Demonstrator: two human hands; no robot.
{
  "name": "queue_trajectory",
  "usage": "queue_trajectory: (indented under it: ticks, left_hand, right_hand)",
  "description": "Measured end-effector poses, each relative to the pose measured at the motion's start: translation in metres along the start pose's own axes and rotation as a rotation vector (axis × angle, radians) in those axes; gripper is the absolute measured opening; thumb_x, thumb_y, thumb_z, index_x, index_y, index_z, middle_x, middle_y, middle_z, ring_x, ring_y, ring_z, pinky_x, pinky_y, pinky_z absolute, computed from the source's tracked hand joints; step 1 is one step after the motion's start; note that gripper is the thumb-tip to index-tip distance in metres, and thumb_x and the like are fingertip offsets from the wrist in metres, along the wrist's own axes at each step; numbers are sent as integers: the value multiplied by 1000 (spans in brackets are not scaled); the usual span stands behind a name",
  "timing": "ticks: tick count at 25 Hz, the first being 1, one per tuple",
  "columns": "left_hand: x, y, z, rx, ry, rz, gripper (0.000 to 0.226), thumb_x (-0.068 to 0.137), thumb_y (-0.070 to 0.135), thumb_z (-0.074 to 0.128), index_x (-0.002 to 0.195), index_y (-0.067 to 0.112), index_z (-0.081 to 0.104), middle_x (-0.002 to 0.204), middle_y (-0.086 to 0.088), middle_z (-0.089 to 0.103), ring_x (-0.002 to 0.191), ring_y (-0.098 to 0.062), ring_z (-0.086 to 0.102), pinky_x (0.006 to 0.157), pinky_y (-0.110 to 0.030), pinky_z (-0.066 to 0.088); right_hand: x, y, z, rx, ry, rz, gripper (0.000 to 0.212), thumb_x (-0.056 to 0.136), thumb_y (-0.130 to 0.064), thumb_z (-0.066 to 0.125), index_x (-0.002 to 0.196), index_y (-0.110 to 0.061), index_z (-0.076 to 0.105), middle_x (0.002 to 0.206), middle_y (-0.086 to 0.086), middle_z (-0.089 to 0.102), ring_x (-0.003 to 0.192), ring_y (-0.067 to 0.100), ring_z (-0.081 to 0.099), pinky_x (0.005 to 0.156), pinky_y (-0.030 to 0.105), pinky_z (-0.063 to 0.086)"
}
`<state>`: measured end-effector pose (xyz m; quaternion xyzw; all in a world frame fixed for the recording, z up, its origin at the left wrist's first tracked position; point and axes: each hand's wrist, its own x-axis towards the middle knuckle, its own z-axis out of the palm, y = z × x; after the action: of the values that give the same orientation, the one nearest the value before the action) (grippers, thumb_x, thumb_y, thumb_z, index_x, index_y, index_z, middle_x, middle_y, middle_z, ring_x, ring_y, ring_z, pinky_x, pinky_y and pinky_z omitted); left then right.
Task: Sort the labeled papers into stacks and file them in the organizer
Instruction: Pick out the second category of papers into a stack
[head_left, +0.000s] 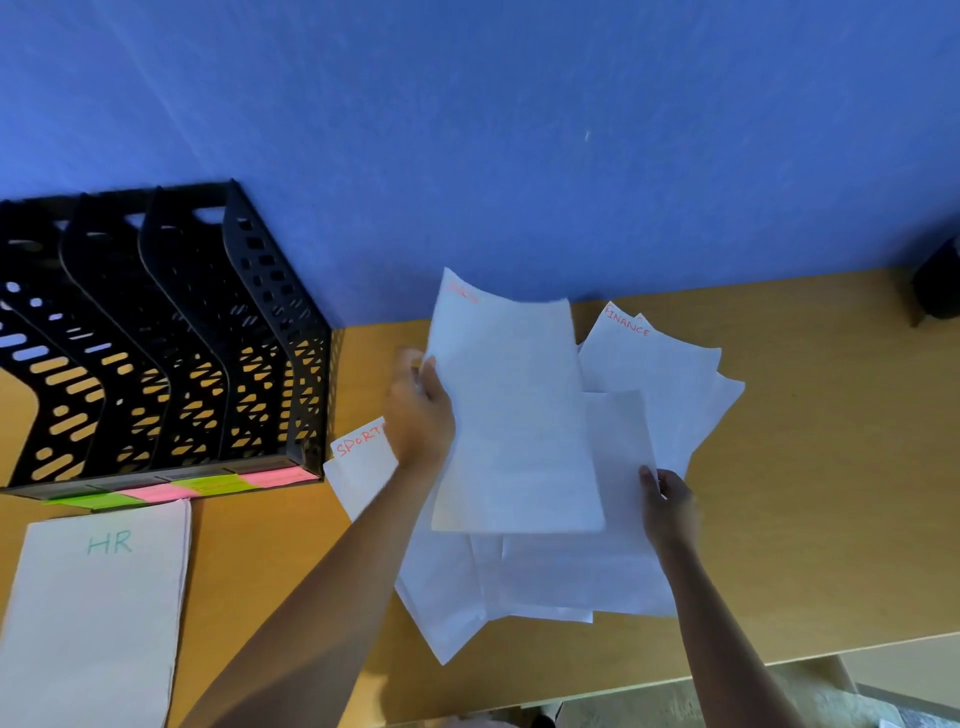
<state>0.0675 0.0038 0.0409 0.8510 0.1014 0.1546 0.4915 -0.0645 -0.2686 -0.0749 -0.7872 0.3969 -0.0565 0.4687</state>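
Head view: a smooth, honey-coloured wooden worktop (810, 467) runs against a matte blue wall (467, 130). At nine o'clock stands a black plastic organizer (171, 338), its curved dividers pierced with oval and slanted slots; pink and green sticky notes (208, 486) line its front lip. At seven o'clock, just in front of it, lies a neat, square-edged stack of pale paper marked "HR" (98, 608) in green.

At the centre, a loose heap of thin white papers (561, 577) fans out in overlapping angles. A sheet marked "FINANCE" (660, 364) in red pokes out toward one o'clock; a sheet marked "SPORT" (358, 457) peeks out toward nine o'clock, partly hidden by the left forearm.

The left hand (421, 410) is raised above the heap, arm stretched forward, its grip clamped on the left edge of one lifted sheet (514, 415), thumb on top. That sheet bows softly, its far end curling up against the wall; the red label at its top is too blurred to read.

The right hand (670, 506) sits at four o'clock of the heap, fingers curled, its grip pinching the right edge of a paper (621, 452) in the pile.
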Motion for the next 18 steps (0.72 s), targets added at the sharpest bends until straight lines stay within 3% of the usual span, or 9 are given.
queue_trajectory:
  ticks: [3,5,7,9,11,12,15,18]
  left_hand:
    - [-45,-11,22,164,-201,-165,12,102,32,44,97,23,49,86,-5,67,81,-32,61,65,-35,44]
    - [-68,-17,33,201,-295,-205,10,102,31,44,97,23,47,91,-4,70,84,-32,64,65,-34,46]
    - [-84,-20,40,237,-341,-211,11,103,31,44,97,21,46,94,-4,72,84,-29,66,64,-34,50]
    - [-94,-20,47,255,-392,-228,14,103,32,45,99,19,46,98,-5,73,87,-29,68,68,-36,53]
    - [-96,-21,48,230,-425,-279,22,100,36,50,105,15,48,106,-5,72,96,-30,67,76,-38,54]
    - [-94,-21,47,198,-410,-322,27,99,38,52,109,13,48,111,-6,70,101,-30,66,81,-39,53]
    - [-82,-29,41,166,-281,-456,38,94,32,61,122,9,47,128,-11,57,119,-31,56,96,-45,50]
    - [-70,-41,34,235,-300,-615,47,89,24,65,130,9,47,136,-10,54,124,-33,54,102,-48,48]
  right_hand:
    - [-5,-6,-3,43,-23,46,49,100,-44,51,61,-14,46,56,-1,42,55,19,40,51,32,28]
    - [-8,-8,-5,92,-50,78,55,97,-51,52,59,-19,30,54,-5,29,52,15,29,51,31,22]
    - [-9,-6,-5,128,-102,81,57,93,-57,56,61,-20,27,53,-9,25,50,12,25,48,28,21]
    - [-7,1,-8,128,-163,59,54,88,-52,67,59,-16,39,49,-12,38,47,11,35,46,25,28]
    - [-6,8,-10,89,-211,70,26,82,-35,79,77,-15,65,65,-9,68,58,14,62,55,29,49]
    - [-6,12,-10,70,-229,72,19,81,-27,81,86,-14,68,75,-2,74,67,19,69,61,34,54]
    - [-5,17,-9,44,-233,54,15,84,-16,78,92,-9,68,79,6,75,71,26,69,62,34,52]
    - [-4,22,-8,14,-234,38,12,87,-16,75,92,-8,68,79,8,74,71,27,67,61,31,46]
